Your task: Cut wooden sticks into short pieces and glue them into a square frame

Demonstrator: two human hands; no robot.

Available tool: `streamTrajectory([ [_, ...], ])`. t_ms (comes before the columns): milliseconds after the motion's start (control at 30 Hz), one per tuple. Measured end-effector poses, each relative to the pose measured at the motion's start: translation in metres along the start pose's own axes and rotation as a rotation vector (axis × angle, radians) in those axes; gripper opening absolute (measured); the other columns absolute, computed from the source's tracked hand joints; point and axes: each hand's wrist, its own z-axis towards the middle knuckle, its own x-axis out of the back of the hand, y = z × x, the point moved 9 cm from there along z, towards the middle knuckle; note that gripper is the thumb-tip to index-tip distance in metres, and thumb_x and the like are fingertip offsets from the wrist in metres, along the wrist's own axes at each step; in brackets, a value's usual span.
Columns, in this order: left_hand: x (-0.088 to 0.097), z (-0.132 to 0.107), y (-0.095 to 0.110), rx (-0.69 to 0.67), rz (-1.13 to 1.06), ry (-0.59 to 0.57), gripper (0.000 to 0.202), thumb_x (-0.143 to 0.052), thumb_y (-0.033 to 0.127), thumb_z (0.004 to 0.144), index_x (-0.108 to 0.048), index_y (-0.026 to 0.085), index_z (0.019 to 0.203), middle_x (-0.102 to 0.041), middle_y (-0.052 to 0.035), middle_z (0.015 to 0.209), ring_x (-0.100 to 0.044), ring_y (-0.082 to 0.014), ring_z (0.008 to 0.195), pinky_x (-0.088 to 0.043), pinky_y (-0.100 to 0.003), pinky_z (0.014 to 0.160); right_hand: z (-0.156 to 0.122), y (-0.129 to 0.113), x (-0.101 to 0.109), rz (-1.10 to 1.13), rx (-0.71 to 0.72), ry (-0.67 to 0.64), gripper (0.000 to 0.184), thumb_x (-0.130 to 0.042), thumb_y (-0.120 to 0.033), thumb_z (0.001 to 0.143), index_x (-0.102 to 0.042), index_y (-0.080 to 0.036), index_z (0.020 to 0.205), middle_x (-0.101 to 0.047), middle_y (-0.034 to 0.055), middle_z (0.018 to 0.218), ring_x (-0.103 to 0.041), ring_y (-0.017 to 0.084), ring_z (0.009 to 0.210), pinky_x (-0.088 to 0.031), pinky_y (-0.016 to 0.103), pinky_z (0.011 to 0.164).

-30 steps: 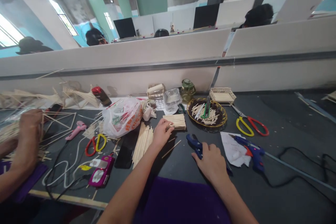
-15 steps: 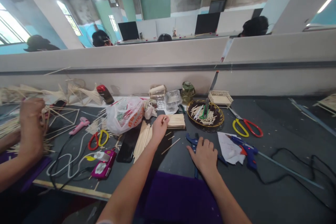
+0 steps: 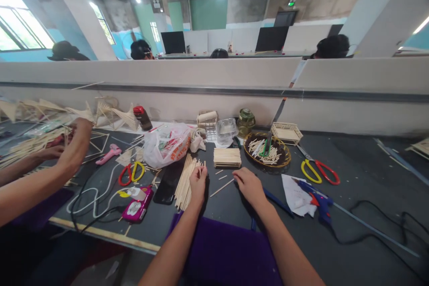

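My left hand (image 3: 197,184) is pinched closed on a few short bamboo sticks (image 3: 202,166), held upright beside a bundle of long bamboo sticks (image 3: 185,181) on the dark table. My right hand (image 3: 248,184) lies on the table with fingers curled, resting over the handles of the blue cutters (image 3: 273,199); I cannot see whether it grips them. A glued block of short sticks (image 3: 227,157) sits just beyond both hands, and a single loose stick (image 3: 221,187) lies between them.
A round tray (image 3: 279,157) with cut sticks, yellow-red scissors (image 3: 318,170), a blue glue gun (image 3: 318,197) on paper, a plastic bag (image 3: 166,144), a phone (image 3: 166,183) and cables surround me. A co-worker's arms (image 3: 43,174) handle sticks at left. A partition wall (image 3: 214,94) backs the table.
My left hand drew back from the glued stick block toward me with short sticks in its pinch. My right hand shifted left along the cutters. The camera tilted up slightly.
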Motion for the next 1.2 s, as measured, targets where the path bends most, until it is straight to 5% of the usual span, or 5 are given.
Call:
streamTrajectory([
  [300,-0.005,0.000,-0.002,-0.060,0.060,-0.101,0.029,-0.059,0.045,0.079,-0.061,0.016,0.080,-0.054,0.0007,0.070,-0.048,-0.0131,0.066,-0.038,-0.024,0.065,0.029,-0.046,-0.038,-0.132,0.227,-0.231,0.035,-0.044,-0.011,0.089,-0.056,-0.022,0.120,-0.058,0.0069,0.121,-0.050,0.017,0.112,-0.042,0.024,0.087],
  [700,-0.012,-0.002,0.000,-0.101,0.149,-0.149,0.030,-0.054,0.044,0.082,-0.061,0.015,0.080,-0.054,0.0001,0.068,-0.048,-0.0143,0.066,-0.038,-0.024,0.063,0.040,-0.041,-0.054,-0.285,0.150,-0.398,0.021,-0.054,-0.017,0.081,-0.069,-0.009,0.092,-0.067,0.0197,0.096,-0.063,0.025,0.093,-0.045,0.029,0.079],
  [900,-0.008,-0.004,0.003,-0.110,0.148,-0.089,0.027,-0.055,0.043,0.082,-0.060,0.016,0.080,-0.055,0.0000,0.070,-0.048,-0.0147,0.066,-0.036,-0.024,0.063,0.054,-0.044,-0.034,-0.243,0.073,-0.340,0.023,-0.053,-0.025,0.081,-0.070,-0.014,0.090,-0.070,0.0136,0.095,-0.065,0.022,0.089,-0.044,0.026,0.073],
  [1067,-0.012,-0.004,0.004,-0.112,0.108,-0.103,0.025,-0.055,0.041,0.082,-0.061,0.017,0.081,-0.056,-0.0004,0.071,-0.049,-0.0150,0.067,-0.037,-0.024,0.063,0.092,-0.027,-0.006,-0.226,-0.101,-0.247,0.028,-0.043,-0.028,0.087,-0.068,-0.019,0.096,-0.070,0.0092,0.099,-0.064,0.020,0.092,-0.043,0.025,0.071],
  [1200,-0.016,-0.006,0.004,-0.116,0.109,-0.135,0.024,-0.055,0.040,0.083,-0.061,0.017,0.080,-0.055,-0.0004,0.070,-0.048,-0.0150,0.066,-0.036,-0.024,0.063,0.123,-0.019,-0.007,-0.238,-0.182,-0.276,0.026,-0.047,-0.027,0.085,-0.069,-0.018,0.094,-0.070,0.0111,0.099,-0.065,0.022,0.093,-0.045,0.026,0.071],
])
